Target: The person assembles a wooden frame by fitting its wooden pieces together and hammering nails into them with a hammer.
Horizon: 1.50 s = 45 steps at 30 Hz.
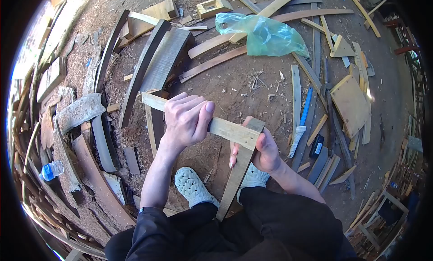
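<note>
Above my feet I hold a wooden frame (pixel 232 131), made of a crossbar with a leg at each end. My left hand (pixel 187 118) is closed around the crossbar toward its left end, thumb along the top. At the right corner my right hand (pixel 269 153) grips the joint, its fingers behind the wood and its thumb at the near side. The right leg (pixel 237 182) slants down toward my lap. The left leg (pixel 154 131) runs down past my left wrist and is partly hidden by it.
Curved boards (pixel 149 64) and planks lie on the dirt to the left, near a plastic bottle (pixel 52 170). Ahead is a green plastic bag (pixel 270 35). On the right lie a long blue object (pixel 306 106), a small black object (pixel 317 146), a square board (pixel 350 105) and several slats.
</note>
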Available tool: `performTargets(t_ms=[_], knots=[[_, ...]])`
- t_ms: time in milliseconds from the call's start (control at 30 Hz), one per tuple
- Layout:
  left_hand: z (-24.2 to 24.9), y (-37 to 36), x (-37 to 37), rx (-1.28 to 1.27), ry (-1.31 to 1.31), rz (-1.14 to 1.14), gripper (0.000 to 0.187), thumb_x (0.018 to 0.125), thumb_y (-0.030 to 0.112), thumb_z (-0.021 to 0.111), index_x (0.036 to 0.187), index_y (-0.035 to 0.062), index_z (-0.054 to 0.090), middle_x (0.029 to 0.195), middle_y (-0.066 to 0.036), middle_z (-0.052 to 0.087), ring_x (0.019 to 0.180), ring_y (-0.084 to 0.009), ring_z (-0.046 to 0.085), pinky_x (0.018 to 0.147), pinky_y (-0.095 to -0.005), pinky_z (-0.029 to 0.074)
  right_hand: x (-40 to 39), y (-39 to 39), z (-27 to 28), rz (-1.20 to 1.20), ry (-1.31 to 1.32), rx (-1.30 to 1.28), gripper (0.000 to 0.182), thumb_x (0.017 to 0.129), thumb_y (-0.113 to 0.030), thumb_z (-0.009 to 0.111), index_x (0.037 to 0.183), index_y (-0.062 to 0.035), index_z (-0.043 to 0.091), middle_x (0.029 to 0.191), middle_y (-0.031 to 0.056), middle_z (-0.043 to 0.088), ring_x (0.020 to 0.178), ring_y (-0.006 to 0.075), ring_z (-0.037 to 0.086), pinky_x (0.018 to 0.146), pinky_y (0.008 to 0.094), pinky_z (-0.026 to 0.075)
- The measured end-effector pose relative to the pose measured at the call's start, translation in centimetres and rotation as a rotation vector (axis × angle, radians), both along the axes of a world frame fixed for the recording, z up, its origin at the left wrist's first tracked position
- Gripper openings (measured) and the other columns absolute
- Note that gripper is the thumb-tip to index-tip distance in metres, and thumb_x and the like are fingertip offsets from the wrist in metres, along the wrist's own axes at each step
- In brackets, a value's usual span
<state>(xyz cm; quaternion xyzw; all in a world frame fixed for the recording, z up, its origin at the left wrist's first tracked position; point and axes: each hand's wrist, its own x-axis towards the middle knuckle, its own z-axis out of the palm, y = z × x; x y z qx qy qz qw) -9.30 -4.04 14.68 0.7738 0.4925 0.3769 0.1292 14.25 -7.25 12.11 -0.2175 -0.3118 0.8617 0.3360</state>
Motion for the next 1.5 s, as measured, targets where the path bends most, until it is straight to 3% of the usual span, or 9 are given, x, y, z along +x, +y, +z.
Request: performTargets(t_ms=[167, 433, 633, 767, 833, 933, 1067, 1333, 1500], knots=[[-0.3, 0.4, -0.1, -0.014, 0.020, 0.005, 0.041, 0.101, 0.010, 0.052, 0.061, 0.0058, 0.046, 0.056, -0.007, 0.042, 0.046, -0.0267, 0.044, 0.051, -0.0398, 0.033, -0.4, 0.1, -0.2, -0.078, 0.027, -0.021, 0.067, 0.099, -0.066, 0.058, 0.119, -0.0045, 0.044, 0.087, 0.0159, 0.066, 0.075, 0.0295, 0.072, 0.065, 0.0441, 0.061], [-0.9, 0.8, 0.0, -0.028, 0.070, -0.008, 0.039, 0.103, 0.018, 0.055, 0.065, 0.0105, 0.056, 0.057, -0.004, 0.054, 0.049, -0.0261, 0.053, 0.052, -0.0393, 0.039, 0.0, -0.1, -2.1, -0.125, 0.085, 0.005, 0.068, 0.103, -0.067, 0.047, 0.148, -0.0151, 0.045, 0.086, 0.0165, 0.063, 0.072, 0.0318, 0.067, 0.059, 0.0448, 0.060], [-2.6, 2.1, 0.2, 0.002, -0.034, 0.011, 0.038, 0.104, 0.023, 0.056, 0.069, 0.0074, 0.054, 0.065, -0.008, 0.053, 0.061, -0.0265, 0.056, 0.062, -0.0401, 0.041, -0.5, 0.3, -2.6, -0.206, -0.026, -0.059, 0.066, 0.102, -0.071, 0.045, 0.136, -0.0148, 0.049, 0.077, 0.0115, 0.057, 0.060, 0.0242, 0.060, 0.052, 0.0387, 0.057], [-4.7, 3.2, -5.5, 0.124, 0.015, 0.588, 0.025, 0.101, 0.031, 0.065, 0.099, 0.0068, 0.069, 0.090, -0.009, 0.067, 0.091, -0.0247, 0.062, 0.079, -0.0364, 0.046, 0.5, 0.8, -4.5, -0.291, 0.004, -0.220, 0.071, 0.096, -0.080, 0.045, 0.116, -0.0126, 0.049, 0.070, 0.0097, 0.055, 0.053, 0.0228, 0.058, 0.045, 0.0374, 0.054], [-7.8, 2.2, -9.4, -0.189, -0.328, 0.864, 0.037, 0.106, 0.039, 0.060, 0.109, 0.0032, 0.069, 0.097, -0.010, 0.069, 0.096, -0.0238, 0.065, 0.089, -0.0360, 0.048, 1.5, 1.0, -5.8, -0.212, 0.060, -0.077, 0.071, 0.094, -0.084, 0.043, 0.104, -0.0137, 0.045, 0.065, 0.0094, 0.055, 0.050, 0.0236, 0.059, 0.042, 0.0357, 0.053], [-6.6, 0.4, -12.1, -0.782, -0.632, 0.655, 0.079, 0.109, 0.069, 0.029, 0.119, 0.0016, 0.069, 0.092, -0.010, 0.072, 0.095, -0.0195, 0.070, 0.087, -0.0324, 0.052, 1.6, 1.1, -6.1, -0.227, 0.058, -0.113, 0.074, 0.092, -0.087, 0.042, 0.100, -0.0140, 0.042, 0.062, 0.0093, 0.055, 0.047, 0.0238, 0.059, 0.040, 0.0343, 0.051], [-5.1, -0.8, -11.1, -0.989, -0.908, 0.556, 0.089, 0.106, 0.076, 0.019, 0.108, 0.0023, 0.070, 0.069, -0.009, 0.065, 0.066, -0.0186, 0.068, 0.069, -0.0307, 0.055, 1.4, 1.5, -6.4, -0.230, 0.009, -0.118, 0.078, 0.089, -0.091, 0.039, 0.100, -0.0137, 0.042, 0.060, 0.0088, 0.054, 0.045, 0.0228, 0.058, 0.040, 0.0335, 0.051], [-3.0, -0.9, -10.6, -0.681, -0.649, 0.729, 0.085, 0.112, 0.061, 0.014, 0.082, -0.0005, 0.065, 0.067, -0.007, 0.062, 0.066, -0.0162, 0.059, 0.066, -0.0319, 0.047, 1.7, 2.0, -6.8, -0.194, -0.063, -0.045, 0.085, 0.083, -0.096, 0.038, 0.097, -0.0131, 0.042, 0.059, 0.0063, 0.054, 0.044, 0.0218, 0.058, 0.041, 0.0317, 0.050], [1.4, -0.8, -10.4, -0.554, -0.566, 0.712, 0.085, 0.112, 0.059, 0.014, 0.084, -0.0019, 0.065, 0.068, -0.009, 0.062, 0.069, -0.0171, 0.060, 0.069, -0.0315, 0.046, 1.5, 2.7, -3.9, -0.216, 0.001, -0.021, 0.085, 0.083, -0.096, 0.041, 0.099, -0.0119, 0.042, 0.061, 0.0062, 0.055, 0.045, 0.0219, 0.058, 0.040, 0.0321, 0.049]])
